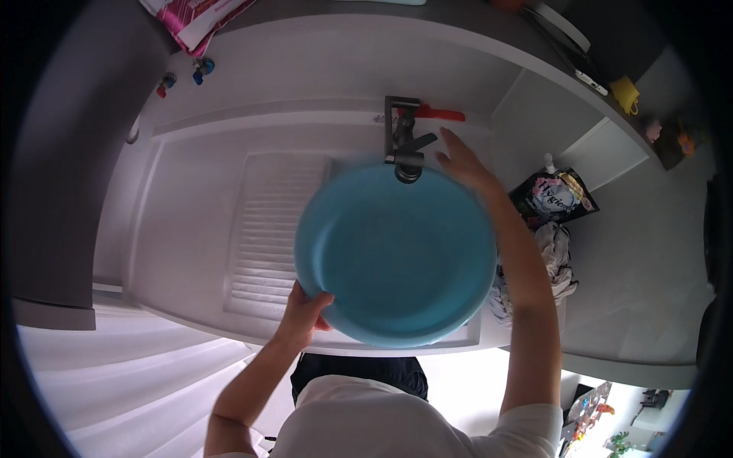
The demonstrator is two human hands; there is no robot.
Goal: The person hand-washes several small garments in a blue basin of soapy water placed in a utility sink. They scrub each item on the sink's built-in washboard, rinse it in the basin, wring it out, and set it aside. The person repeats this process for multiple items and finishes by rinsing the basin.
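Note:
A round light-blue plastic basin is over a white laundry sink with a ribbed washboard. My left hand grips the basin's near left rim, thumb on the inside. Beyond the far rim stands a dark grey metal faucet, its spout over the basin's edge. Just right of the faucet's lever, my right hand reaches out with its fingers apart and nothing in it. Only the basin's blue interior shows; whether it holds water is hard to tell.
Behind the faucet lies a red-handled tool. Right of the sink are a black pouch with a white spout and a crumpled heap of cloth. Two small valves stick out at the back left, below a pink bag.

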